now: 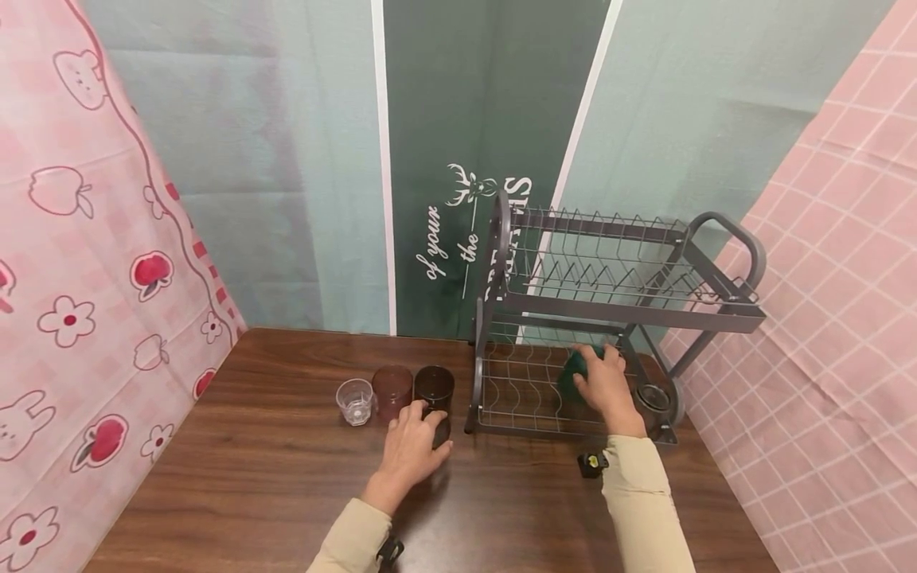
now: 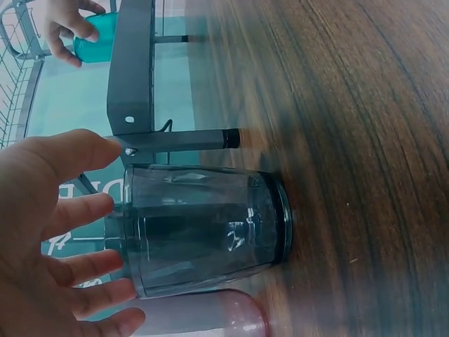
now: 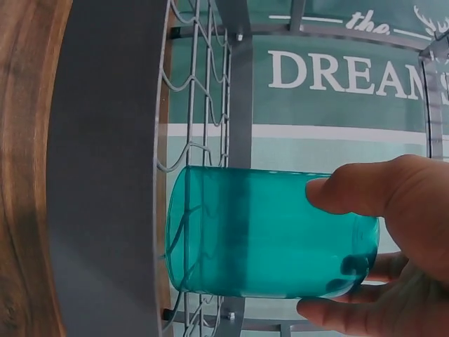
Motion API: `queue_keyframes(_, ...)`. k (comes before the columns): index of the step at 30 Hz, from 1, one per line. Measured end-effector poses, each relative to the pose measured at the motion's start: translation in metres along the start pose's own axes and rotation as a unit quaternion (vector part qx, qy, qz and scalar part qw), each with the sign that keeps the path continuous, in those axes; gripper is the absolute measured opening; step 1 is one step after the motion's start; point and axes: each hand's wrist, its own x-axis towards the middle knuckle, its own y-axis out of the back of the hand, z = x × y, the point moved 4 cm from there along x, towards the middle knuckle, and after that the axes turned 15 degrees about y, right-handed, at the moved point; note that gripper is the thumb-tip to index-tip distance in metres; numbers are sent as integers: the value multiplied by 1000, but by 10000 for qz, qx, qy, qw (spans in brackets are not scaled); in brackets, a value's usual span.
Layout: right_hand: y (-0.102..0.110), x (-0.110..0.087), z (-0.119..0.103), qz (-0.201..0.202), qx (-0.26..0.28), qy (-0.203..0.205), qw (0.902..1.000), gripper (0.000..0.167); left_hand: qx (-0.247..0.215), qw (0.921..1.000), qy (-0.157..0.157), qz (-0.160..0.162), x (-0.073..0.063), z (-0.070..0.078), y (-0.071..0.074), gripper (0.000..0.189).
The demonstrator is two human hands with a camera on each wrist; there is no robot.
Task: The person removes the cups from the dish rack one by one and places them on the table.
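My right hand [image 1: 605,386] holds a green glass [image 3: 259,232] on the lower tier of the dish rack, thumb on one side and fingers on the other. The glass's wide end rests against the wavy wires. My left hand [image 1: 411,446] is at a grey see-through glass [image 2: 203,232] standing on the table, its fingers spread around the upper end; whether they touch it cannot be told. Just behind are a dark glass [image 1: 435,384], a reddish glass [image 1: 392,390] and a small clear glass [image 1: 356,400] in a row.
The two-tier grey dish rack [image 1: 616,310] stands on the right of the wooden table [image 1: 272,477]. Another see-through glass [image 1: 652,402] is at the lower tier's right end. Curtains hang behind, with pink cloth on both sides.
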Motion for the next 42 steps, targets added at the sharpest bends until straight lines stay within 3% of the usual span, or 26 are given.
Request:
queue_keyframes(5,3,1,-2,-81,75,1,9999,48,58,10000,-15,-3,3,0,9,45)
queue_keyframes(12,26,2,-17,217,84,148,9996,49,106,9992,-183,350,17,4,41,47)
queue_keyframes(15,32,2,-23,260,99,243,9993,50,179,9990,-179,372,21,4,48,47)
queue_keyframes(23,31,-3,-31,225,79,276,9993,51,282,9994,-76,173,22,1,46,48)
queue_keyframes(28,31,-13,-42,366,247,309,9985,50,180,9995,-128,215,17,0,47,46)
queue_keyframes(42,25,-39,-71,754,544,326,9951,53,-834,9931,-426,709,4,-9,44,45)
